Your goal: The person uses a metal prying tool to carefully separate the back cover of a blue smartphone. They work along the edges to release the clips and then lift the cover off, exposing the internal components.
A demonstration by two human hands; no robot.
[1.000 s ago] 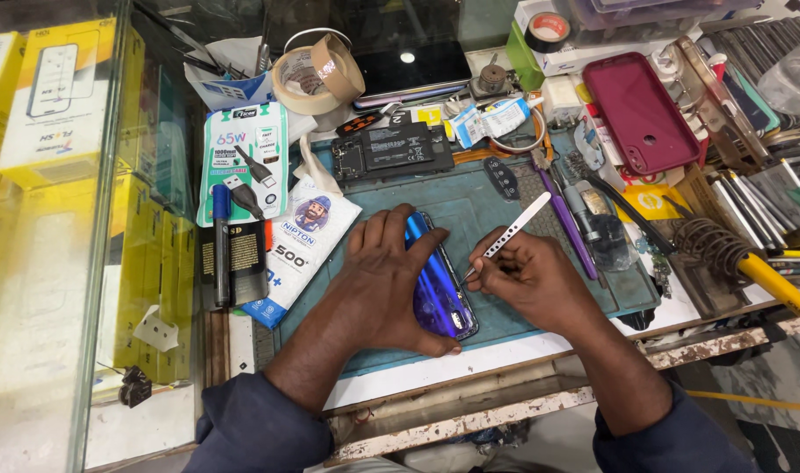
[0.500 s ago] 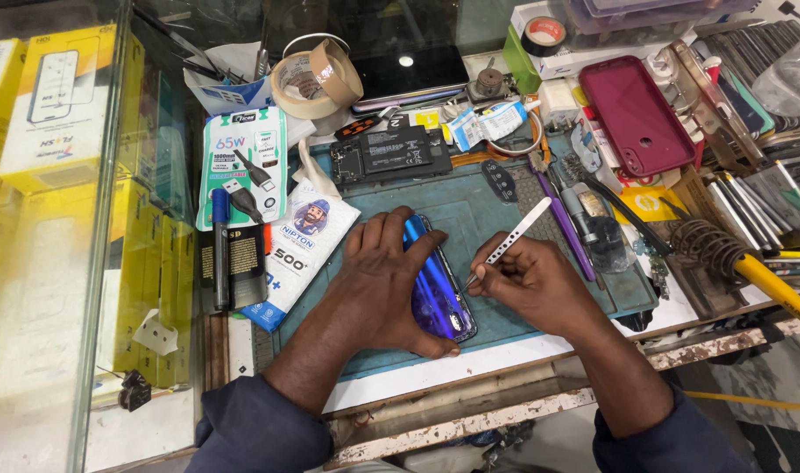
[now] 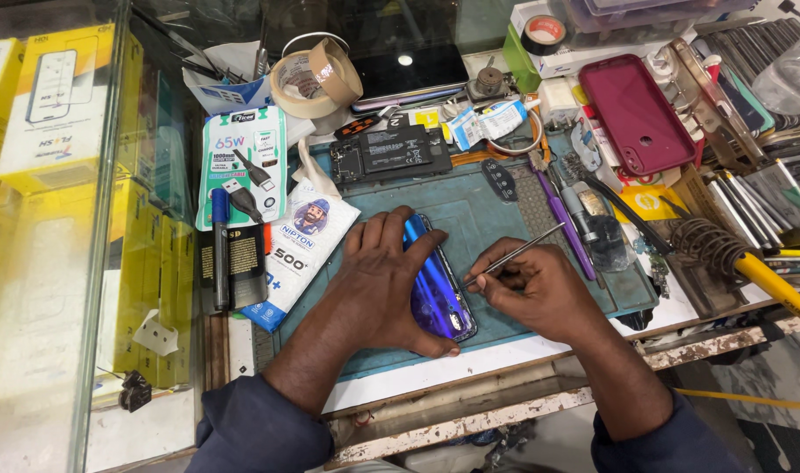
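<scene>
A shiny blue phone [image 3: 437, 289] lies back-up on a teal work mat [image 3: 479, 210]. My left hand [image 3: 378, 280] presses down over its left side, fingers spread across the upper part and thumb at its lower end. My right hand [image 3: 531, 289] pinches thin metal tweezers [image 3: 518, 254], whose tip touches the phone's right edge about midway down. The rest of the tool slants up to the right.
A phone board with battery [image 3: 391, 153] lies at the mat's far edge. A maroon phone case [image 3: 635, 114], tape rolls [image 3: 317, 79], charger packs [image 3: 242, 166], a purple tool [image 3: 562, 215] and a yellow-handled soldering iron [image 3: 768, 280] crowd around. Yellow boxes [image 3: 54, 96] sit behind glass at left.
My right hand has shifted slightly, and the tweezers now lie flatter, tip still at the phone's right edge. My left hand keeps holding the phone down.
</scene>
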